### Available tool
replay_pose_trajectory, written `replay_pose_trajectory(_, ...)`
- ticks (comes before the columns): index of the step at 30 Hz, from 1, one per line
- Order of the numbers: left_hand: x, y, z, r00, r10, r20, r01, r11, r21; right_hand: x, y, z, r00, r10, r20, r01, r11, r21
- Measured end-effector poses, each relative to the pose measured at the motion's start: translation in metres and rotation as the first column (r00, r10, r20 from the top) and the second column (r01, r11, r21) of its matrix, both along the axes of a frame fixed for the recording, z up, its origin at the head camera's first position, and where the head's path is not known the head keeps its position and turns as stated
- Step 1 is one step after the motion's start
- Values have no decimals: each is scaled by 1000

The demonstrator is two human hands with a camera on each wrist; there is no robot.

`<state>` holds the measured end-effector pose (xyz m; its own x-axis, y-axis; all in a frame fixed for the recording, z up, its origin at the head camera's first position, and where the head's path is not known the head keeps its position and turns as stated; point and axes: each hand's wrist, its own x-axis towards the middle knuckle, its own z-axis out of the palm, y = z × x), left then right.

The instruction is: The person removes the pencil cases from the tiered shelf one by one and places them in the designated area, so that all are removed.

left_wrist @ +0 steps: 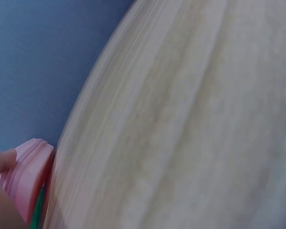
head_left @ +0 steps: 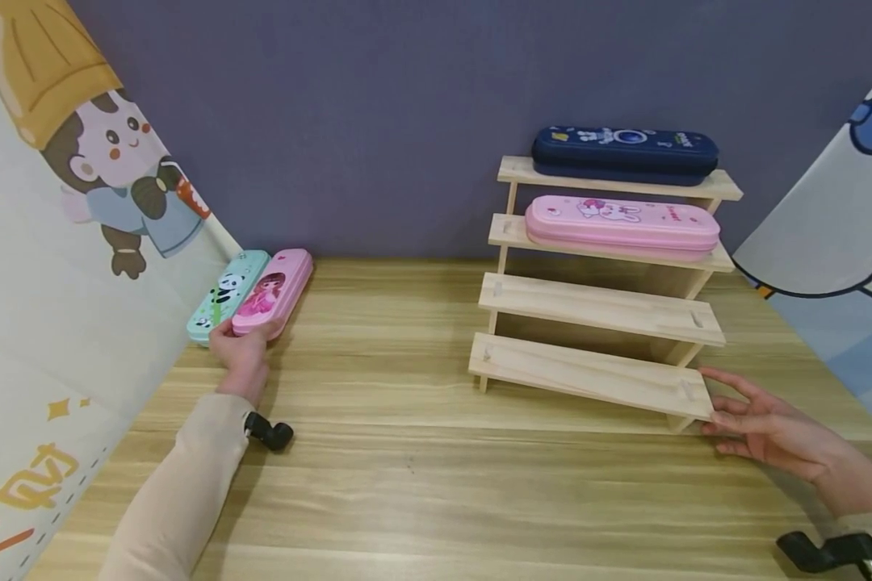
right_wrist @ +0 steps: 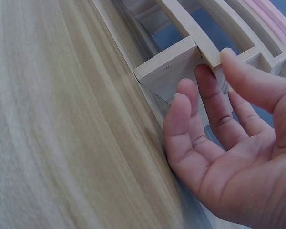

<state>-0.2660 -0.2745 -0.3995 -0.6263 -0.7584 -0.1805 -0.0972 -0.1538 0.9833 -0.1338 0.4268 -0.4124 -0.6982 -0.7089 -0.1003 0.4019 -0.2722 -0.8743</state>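
Note:
At the left of the table, my left hand grips the near end of a pink pencil case with a doll-like girl on its lid. A mint-green pencil case with pandas lies right beside it, against the left wall. In the left wrist view, fingers lie against the pink case. My right hand is at the right end of the lowest step of a wooden tiered rack. Its fingers are loosely bent, with thumb and index fingertips right at the board's end.
On the rack's top step sits a dark navy pencil case with an astronaut. A pink rabbit pencil case lies on the step below it. Behind the table rises a dark blue-grey wall; printed cloths flank both sides.

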Motion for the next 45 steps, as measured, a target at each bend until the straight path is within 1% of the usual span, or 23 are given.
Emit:
replay_pose_trajectory(7, 0, -1, 2, 1000, -16, 12, 16, 1000, 16, 0, 0, 1, 1000, -11, -6, 11, 1000, 5)
replay_pose_trajectory(12, 3, -2, 2, 996, -73, 45, 73, 997, -1, 2, -1, -1, 1000, -14, -24, 14, 1000, 5)
replay_pose_trajectory(15, 7, -2, 1, 993, -102, 62, 103, 995, -11, 4, -1, -3, 1000, -10, -15, 10, 1000, 6)
replay_pose_trajectory(19, 12, -3, 0, 989, -125, 77, 127, 991, -27, 3, -1, -4, 1000, -7, -6, 7, 1000, 8)
replay_pose_trajectory(25, 12, -4, 0, 988, -148, 50, 150, 988, -43, 2, -1, -1, 1000, -7, -19, 8, 1000, 13)
replay_pose_trajectory(29, 15, -5, 0, 988, -152, 15, 152, 988, -7, 2, -1, -1, 1000, -8, -11, 8, 1000, 15)
replay_pose_trajectory(32, 17, -6, 2, 991, -134, -13, 135, 990, 45, 2, -2, -1, 1000, -7, -8, 7, 1000, 15)
replay_pose_trajectory(34, 19, -7, 4, 993, -111, -24, 113, 990, 83, 2, -2, -1, 1000, -6, -12, 6, 1000, 16)
replay_pose_trajectory(37, 23, -9, 11, 998, -61, -34, 65, 987, 144, 2, -3, -1, 1000, -5, -13, 5, 1000, 12)
replay_pose_trajectory(41, 26, -9, 24, 996, -10, -89, 24, 986, 163, 2, -3, -1, 1000, -4, -10, 4, 1000, 5)
replay_pose_trajectory(43, 27, -7, 31, 993, -8, -117, 26, 987, 158, 2, -3, -1, 1000, -4, -10, 4, 1000, 4)
replay_pose_trajectory(45, 27, -3, 41, 987, -21, -157, 48, 983, 174, 2, -3, -1, 1000, -5, -9, 5, 1000, 3)
